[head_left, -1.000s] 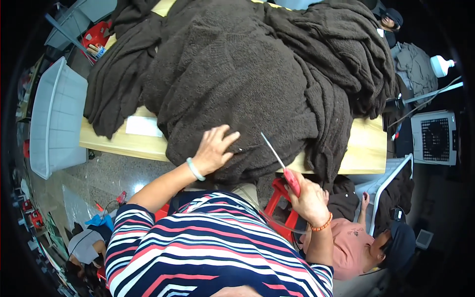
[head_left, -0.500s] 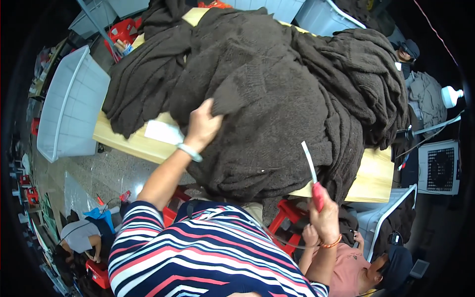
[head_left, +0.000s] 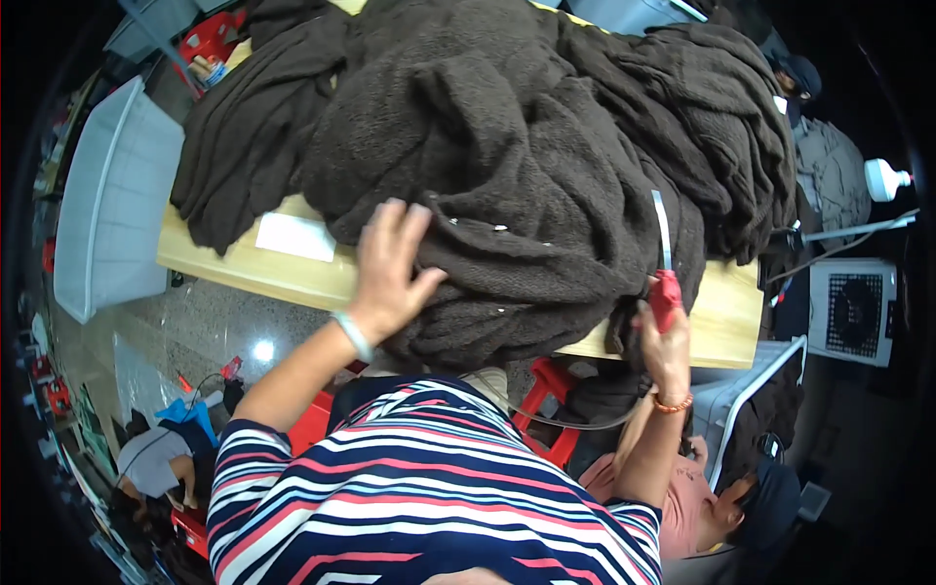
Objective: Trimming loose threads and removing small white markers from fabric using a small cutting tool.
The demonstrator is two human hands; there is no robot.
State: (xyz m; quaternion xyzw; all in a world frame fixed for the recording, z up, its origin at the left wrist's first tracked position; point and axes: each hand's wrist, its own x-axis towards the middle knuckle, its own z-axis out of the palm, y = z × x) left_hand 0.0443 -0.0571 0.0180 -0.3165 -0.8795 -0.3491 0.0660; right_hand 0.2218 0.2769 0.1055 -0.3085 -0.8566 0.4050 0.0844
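Left grip: your left hand (head_left: 387, 285) has let go of the fold it was pinching half a second ago; its fingers are now spread, slightly blurred, and nothing shows in them.
Dark brown knit fabric (head_left: 585, 161): you have it heaped across the worktop (head_left: 726, 327), its middle now rucked into deep folds where it lay smoother, seemingly turned over by your left hand.
White specks (head_left: 500, 228): several now dot the folds in front of you, where one stood out before; the turned fabric appears to have bared more of its surface to you.
Right grip: your right hand (head_left: 667, 349) stays closed around the handle of the red-handled tool (head_left: 665, 295).
Tool tip: its thin metal blade has swung farther right and away from you, over the folds at the pile's right side, apart from the specks.
Fabric to left grip: the pile's near-left folds lie at your fingertips; you cannot tell from this view whether they touch.
White sheet: flat on the worktop, left of your left hand (head_left: 295, 236).
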